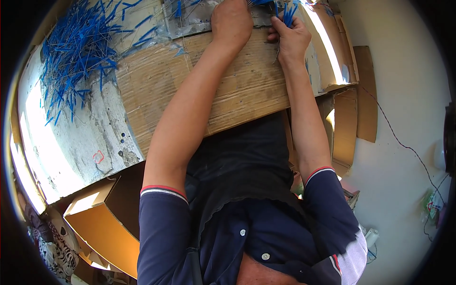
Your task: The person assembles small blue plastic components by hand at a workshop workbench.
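Observation:
My right hand [292,40] is closed at the far edge of the cardboard-topped work surface. Between its thumb and fingers it pinches a small bunch of blue-bristled wire brushes [288,16], bristles up. To its left my left hand [232,23] is curled with the back of the hand showing. The top edge of the view cuts off its fingertips, so what they hold is hidden. More blue bristles show at the top edge between the two hands. At the far left lies a large tangled heap of the same thin blue wire brushes [78,52].
Several loose brushes [142,37] lie right of the heap. Brown cardboard [161,80] covers the middle of the worn white table [102,128]. Open cardboard boxes [102,223] stand below it at left and right. A dark cord [394,135] runs down the right side.

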`<state>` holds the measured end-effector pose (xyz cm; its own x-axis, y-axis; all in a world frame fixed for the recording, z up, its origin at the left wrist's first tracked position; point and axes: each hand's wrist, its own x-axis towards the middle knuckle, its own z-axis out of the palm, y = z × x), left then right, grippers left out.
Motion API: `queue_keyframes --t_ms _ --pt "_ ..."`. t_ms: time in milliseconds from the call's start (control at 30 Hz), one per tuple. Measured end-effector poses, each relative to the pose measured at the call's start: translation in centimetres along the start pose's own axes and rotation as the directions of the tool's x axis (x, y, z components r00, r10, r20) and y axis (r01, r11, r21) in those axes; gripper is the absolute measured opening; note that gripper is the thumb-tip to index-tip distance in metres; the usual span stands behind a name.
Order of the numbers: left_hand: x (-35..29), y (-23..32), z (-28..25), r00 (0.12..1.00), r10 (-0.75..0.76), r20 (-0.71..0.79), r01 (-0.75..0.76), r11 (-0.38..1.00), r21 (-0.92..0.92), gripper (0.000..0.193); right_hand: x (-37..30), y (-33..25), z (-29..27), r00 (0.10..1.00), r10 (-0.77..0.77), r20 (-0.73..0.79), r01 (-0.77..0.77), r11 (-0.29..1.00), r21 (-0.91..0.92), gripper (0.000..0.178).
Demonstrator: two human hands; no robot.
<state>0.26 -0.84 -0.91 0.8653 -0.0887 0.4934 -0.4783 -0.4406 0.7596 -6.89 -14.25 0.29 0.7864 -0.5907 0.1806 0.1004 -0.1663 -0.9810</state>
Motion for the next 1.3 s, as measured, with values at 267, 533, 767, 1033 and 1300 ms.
queue_keyframes --t_ms 267,533,767,1033,1300 --pt "0.2 -0.1 0.0 0.987 -0.16 0.004 0.16 0.987 -0.031 0.019 0.0 -0.7 0.1 0.998 0.062 -0.002 -0.062 0.998 0.019 0.011" --pt "0.5 -1.0 0.3 0.95 -0.097 -0.297 0.067 0.992 -0.108 0.024 1.6 -0.4 0.5 1.0 0.021 -0.011 -0.023 0.975 -0.219 0.011" --pt "0.3 -0.8 0.1 0.982 -0.109 -0.152 0.094 0.991 -0.098 0.021 1.8 0.4 1.0 0.998 -0.029 -0.047 0.015 0.959 -0.283 0.012" --pt "0.2 1.1 -1.4 0.987 -0.132 -0.088 0.12 0.984 -0.133 0.013 1.3 -0.2 1.0 0.996 0.054 -0.071 -0.057 0.998 -0.035 0.015" --pt "-0.1 0.0 0.2 0.996 -0.006 0.093 0.003 1.0 0.026 0.012 0.6 0.4 0.2 0.999 -0.005 0.051 0.001 0.998 0.069 0.016"
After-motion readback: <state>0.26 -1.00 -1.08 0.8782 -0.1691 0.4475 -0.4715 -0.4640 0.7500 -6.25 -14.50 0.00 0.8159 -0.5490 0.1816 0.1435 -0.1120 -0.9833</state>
